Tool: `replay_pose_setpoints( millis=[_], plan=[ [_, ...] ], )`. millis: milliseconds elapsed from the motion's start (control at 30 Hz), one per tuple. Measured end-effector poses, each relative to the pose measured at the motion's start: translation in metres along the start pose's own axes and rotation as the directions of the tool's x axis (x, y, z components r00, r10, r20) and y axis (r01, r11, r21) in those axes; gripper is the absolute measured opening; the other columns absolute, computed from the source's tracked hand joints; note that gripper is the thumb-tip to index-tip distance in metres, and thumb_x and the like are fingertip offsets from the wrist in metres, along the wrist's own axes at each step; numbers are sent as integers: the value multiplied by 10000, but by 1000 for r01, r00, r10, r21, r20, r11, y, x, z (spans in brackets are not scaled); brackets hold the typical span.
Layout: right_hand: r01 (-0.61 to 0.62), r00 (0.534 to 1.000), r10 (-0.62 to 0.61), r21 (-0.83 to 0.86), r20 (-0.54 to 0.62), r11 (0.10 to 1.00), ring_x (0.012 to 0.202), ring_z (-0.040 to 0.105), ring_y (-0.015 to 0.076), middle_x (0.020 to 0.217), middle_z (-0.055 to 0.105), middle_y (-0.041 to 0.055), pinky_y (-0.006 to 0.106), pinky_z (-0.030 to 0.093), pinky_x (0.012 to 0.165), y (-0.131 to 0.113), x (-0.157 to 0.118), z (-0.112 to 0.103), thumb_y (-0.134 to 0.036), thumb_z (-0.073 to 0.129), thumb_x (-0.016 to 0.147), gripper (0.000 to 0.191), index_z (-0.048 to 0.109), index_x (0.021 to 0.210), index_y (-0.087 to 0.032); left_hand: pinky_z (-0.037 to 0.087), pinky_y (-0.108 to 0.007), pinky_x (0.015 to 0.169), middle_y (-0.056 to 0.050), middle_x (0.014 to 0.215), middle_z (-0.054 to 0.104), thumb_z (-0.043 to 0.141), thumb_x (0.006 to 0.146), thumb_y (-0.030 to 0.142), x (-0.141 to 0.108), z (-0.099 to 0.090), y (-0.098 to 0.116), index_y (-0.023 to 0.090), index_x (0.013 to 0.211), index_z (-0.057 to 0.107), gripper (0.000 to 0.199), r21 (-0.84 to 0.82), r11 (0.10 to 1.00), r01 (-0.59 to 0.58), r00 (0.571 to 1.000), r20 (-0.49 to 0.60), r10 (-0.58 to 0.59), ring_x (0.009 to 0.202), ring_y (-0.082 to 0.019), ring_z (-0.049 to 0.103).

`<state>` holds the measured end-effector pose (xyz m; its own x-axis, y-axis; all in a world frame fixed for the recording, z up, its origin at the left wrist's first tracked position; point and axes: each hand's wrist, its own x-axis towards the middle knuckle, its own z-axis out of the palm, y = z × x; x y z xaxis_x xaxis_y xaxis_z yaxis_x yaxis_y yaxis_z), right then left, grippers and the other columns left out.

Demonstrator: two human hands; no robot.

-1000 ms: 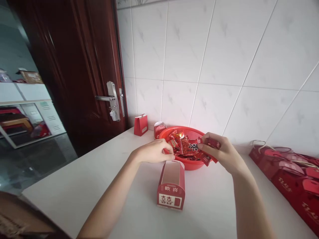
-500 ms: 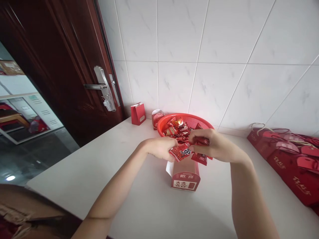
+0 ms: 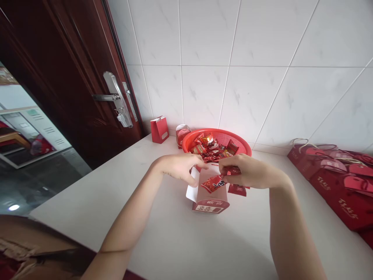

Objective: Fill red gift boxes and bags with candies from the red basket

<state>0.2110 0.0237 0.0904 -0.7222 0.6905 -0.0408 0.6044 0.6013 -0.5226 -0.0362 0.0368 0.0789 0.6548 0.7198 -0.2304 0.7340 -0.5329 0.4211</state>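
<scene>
A small red-and-white gift box (image 3: 210,205) stands with its top open, a white side flap (image 3: 191,193) folded out to the left. My left hand (image 3: 182,168) is at its far left edge, thumb and fingers apart; whether it touches the box I cannot tell. Over the opening, my right hand (image 3: 252,171) grips several wrapped candies. One red candy packet (image 3: 213,184) with dark lettering hangs at its fingertips, and a darker red packet (image 3: 237,189) shows below the hand. Right behind is a red plastic basket (image 3: 244,144) of red-wrapped candies (image 3: 212,147).
A closed red gift box (image 3: 159,130) and a rounded pink-and-white box (image 3: 182,136) stand by the tiled wall (image 3: 204,97). Red paper bags (image 3: 329,186) with rope handles lie along the right. At left is a brown door (image 3: 72,77) with a metal handle.
My left hand has come away from the lettered candy packet and opened, moving left. The packet is now at my right hand's fingertips. The gift box sits slightly further left and looks tipped.
</scene>
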Motion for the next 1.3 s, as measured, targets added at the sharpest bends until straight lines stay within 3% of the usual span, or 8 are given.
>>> replay_pose_setpoints(
  millis=[167,267,533,633,733,800,1033,1300],
  plan=[
    [-243,967,250,-122,41,962,555,454,112,670,542,-26,267,298,502,-4,-9,-2,-173,563,882,157,477,758,-215,470,-271,813,-74,1316,613,756,731,283,-4,-3,1,210,1377,605,668,15,1000,5,1000,-11,-5,1085,-243,609],
    [-307,945,321,-184,54,934,572,465,121,704,562,-16,271,287,488,-8,-6,0,-171,569,876,157,477,757,-217,465,-255,747,-65,1308,605,746,734,262,-4,-3,6,205,1334,630,614,8,1000,7,1000,-8,-7,1028,-221,618],
    [-208,975,216,-125,56,970,518,432,121,608,543,-14,278,261,472,-4,11,10,-97,541,841,210,469,682,-215,415,-248,659,-58,1226,598,719,744,267,-2,-1,13,212,1385,591,656,44,999,3,1000,-2,-3,880,-177,597],
    [-40,989,44,33,-140,999,530,462,119,622,563,-12,269,321,496,-6,5,6,-157,538,891,168,533,733,-213,417,-251,671,-64,1213,598,715,727,253,0,1,12,197,1324,621,607,12,1000,-12,1000,-19,12,890,-183,588],
    [188,908,-87,214,-409,959,592,508,121,723,610,8,261,379,532,-15,0,3,-295,559,942,156,575,817,-203,418,-247,650,-56,1155,605,707,709,237,2,4,12,191,1203,654,499,-56,998,-14,1000,-22,13,877,-185,582],
    [251,891,-119,257,-439,933,605,507,117,744,610,9,260,389,546,-19,1,4,-329,585,944,166,588,842,-197,416,-244,624,-42,1105,601,699,704,237,3,6,11,195,1129,651,430,-93,995,-21,1000,-11,20,837,-175,572],
    [99,963,-83,50,-255,994,625,481,120,752,607,-3,268,328,552,-14,22,22,-295,650,908,181,552,786,-205,415,-260,592,-13,934,582,688,697,240,7,5,10,186,878,542,239,-93,995,-40,999,13,41,719,-145,529],
    [87,954,-68,51,-292,995,582,449,112,700,567,-17,267,301,537,-10,29,25,-402,691,889,295,510,757,-211,383,-260,536,20,807,505,698,679,267,8,5,8,208,876,471,306,-119,993,0,1000,12,2,673,-144,505]
  ],
)
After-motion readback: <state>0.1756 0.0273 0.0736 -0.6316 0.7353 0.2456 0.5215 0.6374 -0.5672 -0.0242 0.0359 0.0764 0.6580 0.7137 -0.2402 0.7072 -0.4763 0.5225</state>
